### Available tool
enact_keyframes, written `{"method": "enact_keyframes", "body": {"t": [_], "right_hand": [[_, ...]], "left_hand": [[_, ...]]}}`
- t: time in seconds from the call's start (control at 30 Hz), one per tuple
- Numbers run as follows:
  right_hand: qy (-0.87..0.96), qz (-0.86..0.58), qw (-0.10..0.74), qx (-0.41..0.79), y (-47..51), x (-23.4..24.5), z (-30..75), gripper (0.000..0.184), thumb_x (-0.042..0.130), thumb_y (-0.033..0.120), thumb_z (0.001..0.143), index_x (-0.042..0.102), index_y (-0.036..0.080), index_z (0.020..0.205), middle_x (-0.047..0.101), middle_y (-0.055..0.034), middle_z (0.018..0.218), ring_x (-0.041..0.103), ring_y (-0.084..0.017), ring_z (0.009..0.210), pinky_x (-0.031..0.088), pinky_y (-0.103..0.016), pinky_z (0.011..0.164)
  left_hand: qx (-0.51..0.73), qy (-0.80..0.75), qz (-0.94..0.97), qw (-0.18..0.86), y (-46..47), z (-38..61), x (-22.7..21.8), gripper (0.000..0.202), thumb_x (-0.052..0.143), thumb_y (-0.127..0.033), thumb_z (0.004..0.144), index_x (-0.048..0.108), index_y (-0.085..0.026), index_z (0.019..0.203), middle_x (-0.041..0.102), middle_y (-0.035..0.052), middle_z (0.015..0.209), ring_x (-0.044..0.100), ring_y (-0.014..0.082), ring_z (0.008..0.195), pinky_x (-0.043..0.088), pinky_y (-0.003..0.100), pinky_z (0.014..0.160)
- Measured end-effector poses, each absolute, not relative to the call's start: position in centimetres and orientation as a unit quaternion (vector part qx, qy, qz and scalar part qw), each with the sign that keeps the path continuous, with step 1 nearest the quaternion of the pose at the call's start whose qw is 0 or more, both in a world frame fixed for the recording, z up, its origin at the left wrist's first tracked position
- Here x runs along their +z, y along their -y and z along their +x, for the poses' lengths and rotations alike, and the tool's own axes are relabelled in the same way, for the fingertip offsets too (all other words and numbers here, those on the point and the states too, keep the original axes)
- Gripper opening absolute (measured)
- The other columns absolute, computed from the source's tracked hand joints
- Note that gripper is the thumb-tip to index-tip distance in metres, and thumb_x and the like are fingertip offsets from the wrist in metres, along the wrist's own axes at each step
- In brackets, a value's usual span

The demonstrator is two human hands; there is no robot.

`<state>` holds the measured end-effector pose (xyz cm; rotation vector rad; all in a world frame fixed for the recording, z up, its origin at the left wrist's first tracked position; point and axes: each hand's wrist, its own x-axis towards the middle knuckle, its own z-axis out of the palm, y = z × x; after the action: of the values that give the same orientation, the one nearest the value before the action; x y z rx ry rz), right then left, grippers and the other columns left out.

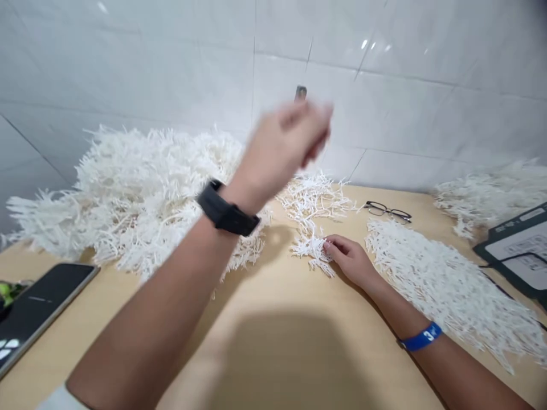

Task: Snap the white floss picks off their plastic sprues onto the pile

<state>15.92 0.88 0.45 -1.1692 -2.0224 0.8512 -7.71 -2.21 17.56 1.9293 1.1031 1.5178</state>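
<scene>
My left hand [286, 142], smeared by motion, is raised in front of the wall with its fingers curled closed. A small dark piece [301, 93] shows just above its knuckles; I cannot make out what it is, or whether the hand holds it. Low on the table, my right hand [350, 263] has its fingers pinched on the edge of a small white stringy fringe [313, 249]. That bit runs back into a looser tangle of white strands [316, 196]. A large fluffy heap of white fringe [149, 188] lies to the left, partly behind my left forearm.
A flat white fringe mat [444, 279] lies right of my right hand, with another white pile [496, 193] behind it. Eyeglasses [388, 212] rest near the tiled wall [405, 114]. A dark-framed panel [525, 250] with a cable stands far right. A phone [47, 307] lies at left.
</scene>
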Motion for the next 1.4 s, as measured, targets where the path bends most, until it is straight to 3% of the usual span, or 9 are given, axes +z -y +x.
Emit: {"method": "enact_keyframes", "body": {"t": [0.07, 0.13, 0.27, 0.37, 0.47, 0.7, 0.93, 1.2, 1.4], "right_hand": [[0.766, -0.441, 0.331, 0.330, -1.1, 0.2, 16.0, 0.026, 0.049, 0.040, 0.088, 0.060, 0.018, 0.078, 0.060, -0.0022, 0.071, 0.054, -0.017, 0.069, 0.041, -0.028, 0.064], [0.763, -0.432, 0.338, 0.342, -1.3, -0.1, 16.0, 0.027, 0.049, 0.040, 0.088, 0.061, 0.018, 0.080, 0.061, -0.0027, 0.073, 0.055, -0.018, 0.071, 0.042, -0.028, 0.066], [0.749, -0.410, 0.355, 0.381, -1.5, -0.2, 16.1, 0.026, 0.049, 0.039, 0.087, 0.063, 0.018, 0.085, 0.064, -0.0038, 0.079, 0.058, -0.019, 0.076, 0.044, -0.029, 0.070], [0.737, -0.412, 0.367, 0.390, -1.4, 0.1, 16.1, 0.025, 0.049, 0.038, 0.087, 0.063, 0.018, 0.087, 0.065, -0.0041, 0.080, 0.058, -0.019, 0.076, 0.044, -0.029, 0.070], [0.737, -0.413, 0.362, 0.394, -1.1, 0.4, 16.1, 0.023, 0.050, 0.036, 0.086, 0.064, 0.018, 0.087, 0.065, -0.0039, 0.082, 0.058, -0.019, 0.077, 0.043, -0.029, 0.071], [0.758, -0.405, 0.355, 0.368, -0.8, 0.7, 15.7, 0.022, 0.050, 0.033, 0.086, 0.066, 0.019, 0.084, 0.060, -0.0002, 0.069, 0.050, -0.015, 0.063, 0.038, -0.026, 0.059], [0.763, -0.425, 0.348, 0.341, -0.9, 0.9, 16.1, 0.024, 0.049, 0.031, 0.086, 0.063, 0.017, 0.072, 0.054, 0.0012, 0.059, 0.048, -0.014, 0.058, 0.034, -0.025, 0.056], [0.801, -0.348, 0.276, 0.401, -1.3, 1.4, 16.8, 0.029, 0.044, 0.029, 0.087, 0.049, 0.018, 0.060, 0.048, 0.0016, 0.062, 0.043, -0.013, 0.062, 0.033, -0.025, 0.058], [0.783, -0.291, 0.252, 0.488, -1.3, 0.9, 16.8, 0.031, 0.045, 0.034, 0.088, 0.046, 0.017, 0.062, 0.044, 0.0016, 0.064, 0.040, -0.012, 0.063, 0.033, -0.024, 0.061]], "left_hand": [[0.505, -0.421, 0.719, 0.228, 1.5, -5.6, 15.2, 0.030, 0.041, -0.033, 0.094, 0.057, -0.014, 0.077, 0.054, 0.0009, 0.068, 0.051, 0.0094, 0.062, 0.042, 0.024, 0.060], [0.457, -0.459, 0.723, 0.241, 0.3, -3.5, 11.5, 0.025, 0.044, -0.029, 0.091, 0.056, -0.015, 0.075, 0.058, 0.0012, 0.070, 0.052, 0.0108, 0.065, 0.042, 0.026, 0.064], [0.356, -0.503, 0.756, 0.221, -0.9, -1.4, 4.6, 0.020, 0.046, -0.027, 0.087, 0.061, -0.017, 0.082, 0.065, 0.0038, 0.082, 0.056, 0.0156, 0.076, 0.042, 0.028, 0.069], [0.322, -0.473, 0.787, 0.232, -0.4, -1.4, 2.2, 0.025, 0.047, -0.034, 0.088, 0.064, -0.017, 0.093, 0.067, 0.0056, 0.093, 0.058, 0.0176, 0.084, 0.043, 0.029, 0.074], [0.300, -0.453, 0.803, 0.245, 0.1, -1.7, 1.5, 0.029, 0.055, -0.040, 0.084, 0.064, -0.019, 0.101, 0.068, 0.0054, 0.102, 0.058, 0.0195, 0.093, 0.042, 0.029, 0.081], [0.270, -0.476, 0.807, 0.223, 0.0, -1.8, 1.4, 0.029, 0.041, -0.038, 0.091, 0.061, -0.018, 0.086, 0.065, 0.0047, 0.086, 0.055, 0.0174, 0.079, 0.038, 0.027, 0.069], [0.262, -0.480, 0.811, 0.208, 0.0, -1.8, 1.3, 0.041, 0.036, -0.045, 0.093, 0.049, -0.017, 0.066, 0.052, 0.0003, 0.063, 0.044, 0.0134, 0.062, 0.031, 0.026, 0.060], [0.326, -0.377, 0.778, 0.383, -0.2, -1.9, 2.2, 0.030, 0.049, -0.035, 0.086, 0.060, -0.015, 0.067, 0.060, 0.0040, 0.077, 0.054, 0.0151, 0.078, 0.041, 0.026, 0.079], [0.299, -0.319, 0.699, 0.566, -0.9, -2.0, 2.0, 0.016, 0.058, -0.025, 0.074, 0.060, -0.012, 0.064, 0.058, 0.0040, 0.074, 0.052, 0.0135, 0.071, 0.041, 0.025, 0.070]]}}
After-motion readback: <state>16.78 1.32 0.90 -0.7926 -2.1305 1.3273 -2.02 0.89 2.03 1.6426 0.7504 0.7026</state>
